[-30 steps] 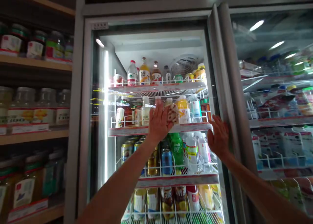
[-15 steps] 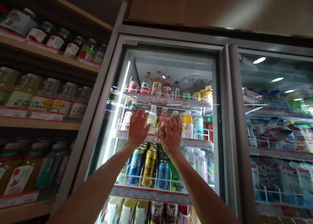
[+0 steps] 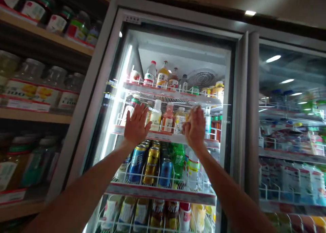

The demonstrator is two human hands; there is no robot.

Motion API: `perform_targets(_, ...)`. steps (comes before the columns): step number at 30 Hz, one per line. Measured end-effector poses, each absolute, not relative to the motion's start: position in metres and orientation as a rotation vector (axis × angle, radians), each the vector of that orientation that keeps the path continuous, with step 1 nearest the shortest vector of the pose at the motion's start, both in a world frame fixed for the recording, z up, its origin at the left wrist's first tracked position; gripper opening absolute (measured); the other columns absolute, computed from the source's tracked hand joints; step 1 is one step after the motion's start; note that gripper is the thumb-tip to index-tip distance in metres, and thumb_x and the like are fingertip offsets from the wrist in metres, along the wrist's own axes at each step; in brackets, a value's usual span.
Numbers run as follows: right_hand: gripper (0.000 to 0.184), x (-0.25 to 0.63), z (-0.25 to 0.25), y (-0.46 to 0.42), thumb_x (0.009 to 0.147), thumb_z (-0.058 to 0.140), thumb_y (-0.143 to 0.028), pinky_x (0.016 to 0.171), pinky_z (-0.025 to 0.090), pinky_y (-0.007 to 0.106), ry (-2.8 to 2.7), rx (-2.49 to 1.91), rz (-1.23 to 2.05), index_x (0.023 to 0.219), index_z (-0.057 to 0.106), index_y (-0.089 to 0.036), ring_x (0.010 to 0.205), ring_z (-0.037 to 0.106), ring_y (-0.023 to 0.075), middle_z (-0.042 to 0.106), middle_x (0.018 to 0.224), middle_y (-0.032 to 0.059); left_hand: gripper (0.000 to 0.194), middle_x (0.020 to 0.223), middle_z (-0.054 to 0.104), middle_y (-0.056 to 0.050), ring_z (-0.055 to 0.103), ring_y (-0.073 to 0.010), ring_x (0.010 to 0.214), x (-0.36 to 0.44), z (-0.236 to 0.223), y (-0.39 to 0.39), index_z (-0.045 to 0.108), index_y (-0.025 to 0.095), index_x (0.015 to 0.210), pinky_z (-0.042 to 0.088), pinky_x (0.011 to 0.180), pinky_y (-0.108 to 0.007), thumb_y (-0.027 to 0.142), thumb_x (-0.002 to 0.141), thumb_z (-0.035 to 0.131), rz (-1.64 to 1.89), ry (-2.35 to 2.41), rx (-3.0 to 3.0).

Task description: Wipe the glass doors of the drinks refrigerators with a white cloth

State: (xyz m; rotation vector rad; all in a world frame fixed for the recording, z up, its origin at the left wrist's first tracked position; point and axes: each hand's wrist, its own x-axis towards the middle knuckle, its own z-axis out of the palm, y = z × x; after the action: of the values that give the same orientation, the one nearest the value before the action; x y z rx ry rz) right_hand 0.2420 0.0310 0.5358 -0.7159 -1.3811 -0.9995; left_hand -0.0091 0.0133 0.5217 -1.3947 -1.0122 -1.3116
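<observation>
My left hand (image 3: pixel 137 125) is flat against the glass door (image 3: pixel 178 39) of a lit drinks fridge, fingers stretched out and holding nothing. To its right, my right hand (image 3: pixel 196 129) presses on the same glass, slightly blurred. A crumpled pale cloth is under its palm and fingers, mostly hidden by the hand. Behind the glass between the hands stand a pink juice bottle (image 3: pixel 168 119) and a cream-coloured bottle (image 3: pixel 156 116) on a wire-fronted shelf.
Wooden shelves (image 3: pixel 35 112) with bottled drinks stand at the left. A vertical door handle (image 3: pixel 243 90) runs along the fridge's right side, beside a second glass-doored fridge (image 3: pixel 292 124) with packed drinks. Cans, including a gold can (image 3: pixel 152 165), fill a lower shelf.
My left hand has moved from the middle of the glass to the left. My right hand left the handle side, took over the cloth, then slid it rightward. The view has shifted.
</observation>
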Motion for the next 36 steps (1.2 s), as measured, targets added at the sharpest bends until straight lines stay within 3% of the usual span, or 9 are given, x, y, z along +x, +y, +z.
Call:
perform_targets(5,0.064,0.223,0.518,0.017,0.083,0.043,-0.019,0.111,0.024,0.053,-1.829,-0.577,-1.199,0.142,0.022,-0.030,0.139,0.022,0.0243,0.029,0.148,0.0017,0.058,0.148,0.025,-0.009,0.016,-0.0241,0.140,-0.009,0.521,0.014,0.024,0.019,0.143,0.012,0.113,-0.051,0.039,0.090,0.034,-1.311,-0.989,-1.393)
perform_targets(10,0.056,0.311,0.579,0.036,0.083,0.040,-0.023,0.104,0.022,0.065,-1.192,-0.796,-0.935,0.138,0.033,-0.018,0.136,0.022,0.0351,0.026,0.148,0.0139,0.058,0.148,0.025,-0.009,0.017,-0.0241,0.139,-0.006,0.520,0.014,0.022,0.019,0.143,0.013,0.113,-0.051,0.039,0.090,0.033,-1.305,-0.992,-1.362)
perform_targets(13,0.057,0.276,0.593,0.034,0.082,0.040,-0.020,0.106,0.025,0.059,-1.194,-0.721,-0.916,0.138,0.033,-0.016,0.137,0.021,0.0328,0.024,0.148,0.0131,0.057,0.148,0.025,-0.010,0.018,-0.0243,0.139,-0.006,0.520,0.013,0.024,0.019,0.143,0.012,0.113,-0.051,0.039,0.090,0.033,-1.316,-1.000,-1.376)
perform_targets(16,0.064,0.208,0.563,0.021,0.081,0.045,-0.021,0.112,0.026,0.046,-1.645,-0.615,-1.120,0.142,0.025,-0.021,0.140,0.017,0.0247,0.024,0.150,0.0046,0.057,0.148,0.026,-0.009,0.018,-0.0241,0.139,-0.006,0.519,0.013,0.024,0.020,0.142,0.012,0.113,-0.050,0.040,0.090,0.033,-1.334,-0.995,-1.394)
perform_targets(19,0.061,0.201,0.528,0.014,0.082,0.047,-0.025,0.113,0.025,0.042,-1.943,-0.517,-1.324,0.140,0.029,-0.026,0.139,0.020,0.0198,0.029,0.148,-0.0018,0.057,0.148,0.026,-0.010,0.018,-0.0238,0.139,-0.007,0.514,0.014,0.025,0.018,0.142,0.012,0.113,-0.048,0.041,0.091,0.033,-1.325,-0.970,-1.389)
perform_targets(23,0.054,0.298,0.530,0.027,0.085,0.038,-0.021,0.109,0.028,0.049,-1.452,-0.773,-1.150,0.139,0.033,-0.021,0.137,0.025,0.0243,0.033,0.146,0.0070,0.056,0.147,0.027,-0.012,0.019,-0.0245,0.139,-0.007,0.508,0.015,0.026,0.016,0.142,0.013,0.112,-0.049,0.039,0.091,0.033,-1.297,-0.976,-1.362)
perform_targets(26,0.054,0.329,0.539,0.036,0.085,0.036,-0.021,0.107,0.028,0.055,-1.045,-0.854,-0.960,0.138,0.035,-0.016,0.136,0.025,0.0292,0.028,0.147,0.0113,0.057,0.148,0.026,-0.011,0.019,-0.0247,0.139,-0.006,0.510,0.015,0.025,0.016,0.142,0.013,0.113,-0.049,0.038,0.090,0.035,-1.299,-0.998,-1.364)
perform_targets(32,0.059,0.215,0.485,0.019,0.084,0.044,-0.025,0.112,0.028,0.045,-1.621,-0.656,-1.178,0.141,0.029,-0.021,0.140,0.015,0.0247,0.026,0.149,0.0053,0.057,0.148,0.025,-0.011,0.020,-0.0256,0.139,-0.007,0.502,0.014,0.022,0.017,0.143,0.013,0.112,-0.049,0.036,0.091,0.037,-1.291,-0.977,-1.377)
perform_targets(36,0.058,0.261,0.474,0.021,0.085,0.043,-0.022,0.109,0.029,0.048,-1.576,-0.680,-1.196,0.141,0.028,-0.026,0.138,0.021,0.0246,0.027,0.149,0.0038,0.060,0.149,0.024,-0.011,0.018,-0.0249,0.139,-0.009,0.472,0.013,0.019,0.019,0.144,0.014,0.113,-0.047,0.035,0.090,0.040,-1.266,-0.924,-1.400)
